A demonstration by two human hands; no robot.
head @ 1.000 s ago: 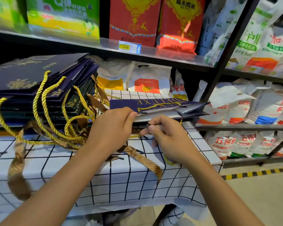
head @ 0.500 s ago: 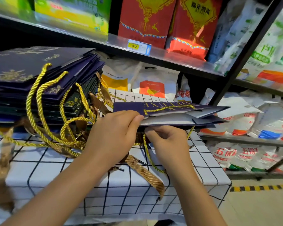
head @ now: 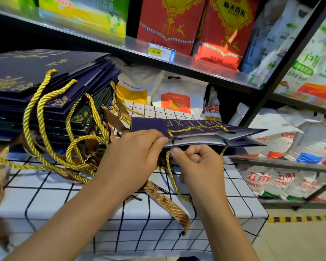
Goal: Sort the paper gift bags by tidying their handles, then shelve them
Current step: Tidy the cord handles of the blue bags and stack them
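Since the moment before, both hands had stayed at the mouth of the flat navy gift bag [head: 186, 127], and the right hand's fingers had curled in tighter below its edge, with the gold cord now dropping in a longer loop past that wrist. That bag, printed DELUXE in gold, lay flat with its open end toward the person, raised a little above the checked tablecloth [head: 51, 202]. The left hand [head: 132, 157] pinched the near corner of the bag's upper panel between thumb and fingers. The right hand [head: 199, 162], just beside it and under the bag's lower edge, was closed on the gold rope handle [head: 172, 179], which hung down from the bag and curved across the cloth. A second gold cord [head: 196, 129] lay flat along the top of the bag near its mouth.

To the left of the held bag sat a tall stack of navy gift bags [head: 51, 91] on the same cloth, their gold rope handles [head: 36, 117] spilling forward in tangled loops. Brown ribbon handles [head: 167, 206] trailed out from under that tangle, one running below the hands toward the cloth's front edge. Behind the held bag lay white sacks [head: 177, 95] with orange and yellow panels. Above it, a metal shelf [head: 205, 68] carried a yellow price tag [head: 158, 51] and red packages [head: 169, 21].
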